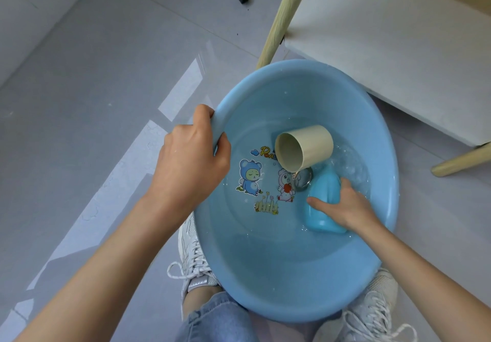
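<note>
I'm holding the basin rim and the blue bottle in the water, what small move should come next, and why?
Probably lift the blue bottle straight up out of the water. Your right hand grips it where it lies on its side, your left hand holds the basin rim steady, and the beige cup lies close beside it, so sliding sideways might knock it.

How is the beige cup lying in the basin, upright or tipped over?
Tipped over. The beige cup lies on its side in the blue basin, its open mouth turned sideways and its outer wall showing.
</note>
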Demonstrator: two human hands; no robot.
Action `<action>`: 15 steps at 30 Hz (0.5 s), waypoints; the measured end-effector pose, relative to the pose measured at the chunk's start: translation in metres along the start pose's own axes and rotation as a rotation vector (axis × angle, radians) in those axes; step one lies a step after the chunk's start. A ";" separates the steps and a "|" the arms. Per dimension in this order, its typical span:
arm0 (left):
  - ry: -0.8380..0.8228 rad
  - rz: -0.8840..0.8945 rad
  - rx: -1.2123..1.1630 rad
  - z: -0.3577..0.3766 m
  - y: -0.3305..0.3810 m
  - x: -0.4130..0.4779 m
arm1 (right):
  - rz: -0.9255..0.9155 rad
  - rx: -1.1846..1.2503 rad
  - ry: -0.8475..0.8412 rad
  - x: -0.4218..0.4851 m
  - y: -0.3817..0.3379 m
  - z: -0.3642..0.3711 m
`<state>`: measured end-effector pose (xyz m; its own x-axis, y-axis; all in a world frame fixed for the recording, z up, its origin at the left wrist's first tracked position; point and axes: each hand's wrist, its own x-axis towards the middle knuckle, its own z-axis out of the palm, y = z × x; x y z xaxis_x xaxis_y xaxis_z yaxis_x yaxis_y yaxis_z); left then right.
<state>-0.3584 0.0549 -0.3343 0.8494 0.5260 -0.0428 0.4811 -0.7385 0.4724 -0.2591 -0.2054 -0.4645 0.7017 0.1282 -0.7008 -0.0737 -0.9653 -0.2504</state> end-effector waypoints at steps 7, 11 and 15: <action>-0.018 -0.020 0.020 0.001 -0.002 -0.001 | 0.012 0.009 0.001 0.003 0.002 0.001; -0.026 -0.018 0.032 0.000 -0.001 -0.002 | 0.016 0.004 0.001 0.003 0.001 0.002; -0.040 -0.037 0.047 -0.001 0.002 -0.001 | 0.013 0.002 0.002 0.002 0.001 0.002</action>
<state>-0.3587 0.0529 -0.3319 0.8383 0.5369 -0.0947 0.5212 -0.7383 0.4281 -0.2588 -0.2057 -0.4674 0.7021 0.1154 -0.7027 -0.0840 -0.9665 -0.2426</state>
